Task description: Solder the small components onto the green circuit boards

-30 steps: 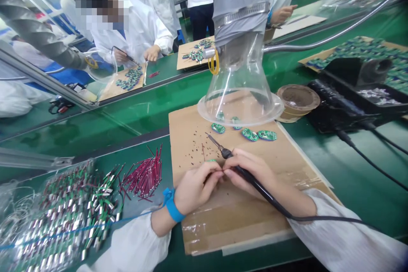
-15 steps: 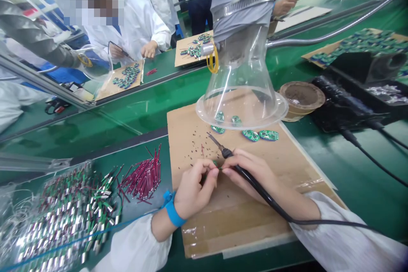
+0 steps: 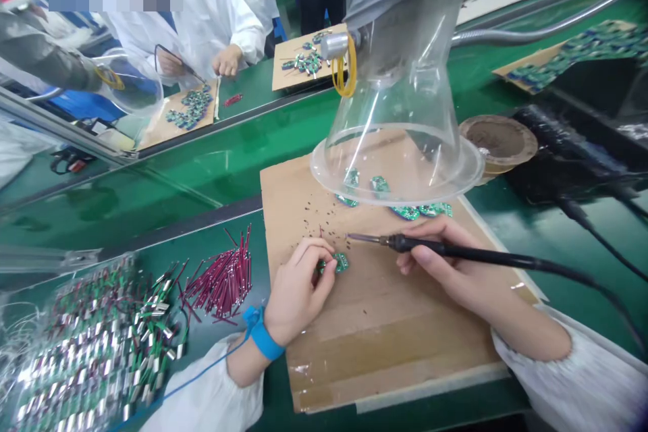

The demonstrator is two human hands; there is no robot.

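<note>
Fingers and thumb of my left hand [image 3: 304, 283] are closed on a small green circuit board [image 3: 341, 262], partly hidden behind them, over the brown cardboard sheet [image 3: 374, 344]. A blue wrist strap [image 3: 266, 337] circles that wrist. My right hand [image 3: 450, 263] grips a black soldering iron [image 3: 420, 244] like a pen. Its metal tip points left, a little above and beyond the board. A thin red wire [image 3: 320, 232] stands out near my left fingertips. Dark specks are scattered on the cardboard beyond.
A clear fume hood [image 3: 399, 148] hangs over several circuit boards [image 3: 405, 210]. Red wires [image 3: 223, 283] and metal-ended parts [image 3: 96, 344] lie left. A round tub [image 3: 499, 142] and black soldering stand [image 3: 567, 148] are right. Across the divider, a co-worker's hand [image 3: 227, 59] rests near boards.
My right hand has moved away to the right with the soldering iron, which has swung to nearly level. More of the board shows at my left fingertips. The view has shifted slightly.
</note>
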